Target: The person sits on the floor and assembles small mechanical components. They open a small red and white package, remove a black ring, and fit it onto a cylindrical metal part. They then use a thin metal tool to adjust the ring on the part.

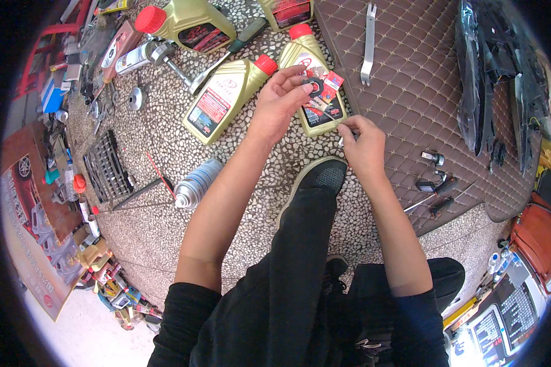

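Note:
Above the gold bottles, my left hand (278, 103) pinches a small black ring-shaped part (315, 87) between thumb and fingers. A small red-and-white packet (332, 84) shows right behind the ring; whether my hand holds it too, I cannot tell. My right hand (363, 144) is closed on a thin rod-like tool (329, 115), its slim shaft pointing toward the ring. The tool's exact kind is unclear. Beneath both hands lies a gold bottle with a red cap (315, 125). Another gold bottle (217, 110) lies to the left of my left hand.
A brown quilted mat (404, 116) covers the right side, bearing a metal pry bar (368, 49), screwdrivers (442, 208) and a black plastic-wrapped part (471, 92). On the pebbled floor are a spray can (197, 183), a socket set (108, 165) and a further gold bottle (193, 24). My shoe (318, 177) is close below.

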Motion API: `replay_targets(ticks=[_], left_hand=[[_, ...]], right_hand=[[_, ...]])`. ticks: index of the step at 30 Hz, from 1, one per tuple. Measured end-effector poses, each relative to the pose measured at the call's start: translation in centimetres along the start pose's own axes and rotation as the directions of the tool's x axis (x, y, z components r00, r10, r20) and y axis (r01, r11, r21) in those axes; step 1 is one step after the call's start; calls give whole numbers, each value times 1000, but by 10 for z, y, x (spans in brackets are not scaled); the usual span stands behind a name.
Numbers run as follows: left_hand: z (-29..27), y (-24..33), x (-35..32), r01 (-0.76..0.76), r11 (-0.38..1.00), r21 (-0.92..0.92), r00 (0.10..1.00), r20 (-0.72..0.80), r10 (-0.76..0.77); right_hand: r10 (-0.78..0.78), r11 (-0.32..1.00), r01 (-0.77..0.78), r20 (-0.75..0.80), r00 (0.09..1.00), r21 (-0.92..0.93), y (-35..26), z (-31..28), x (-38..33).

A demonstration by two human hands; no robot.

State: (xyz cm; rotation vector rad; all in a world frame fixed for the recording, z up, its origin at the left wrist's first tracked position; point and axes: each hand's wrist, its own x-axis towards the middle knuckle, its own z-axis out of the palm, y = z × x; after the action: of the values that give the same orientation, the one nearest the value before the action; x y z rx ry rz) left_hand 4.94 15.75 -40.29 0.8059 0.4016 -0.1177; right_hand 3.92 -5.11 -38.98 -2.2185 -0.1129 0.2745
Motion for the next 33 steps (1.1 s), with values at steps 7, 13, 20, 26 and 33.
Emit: replay_targets(ticks=[7, 13, 20, 26, 33], left_hand=[[-1, -3, 1, 0, 1000, 19, 1000, -26, 0], [0, -3, 0, -5, 1000, 11, 1000, -22, 5], [-3, 7, -21, -73, 997, 20, 997, -13, 73], [-9, 19, -39, -176, 965, 194, 984, 32, 173], [-1, 40, -50, -334, 828, 451, 942, 171, 287]], right_hand=[[40, 999, -42, -82, 996, -17, -2, -1, 1], [-31, 999, 28, -170, 985, -26, -5, -5, 5], [-117, 993, 116, -154, 981, -14, -24, -26, 2], [-169, 985, 172, -117, 979, 13, -47, -47, 3], [-168, 982, 174, -69, 983, 77, -69, -64, 2]])
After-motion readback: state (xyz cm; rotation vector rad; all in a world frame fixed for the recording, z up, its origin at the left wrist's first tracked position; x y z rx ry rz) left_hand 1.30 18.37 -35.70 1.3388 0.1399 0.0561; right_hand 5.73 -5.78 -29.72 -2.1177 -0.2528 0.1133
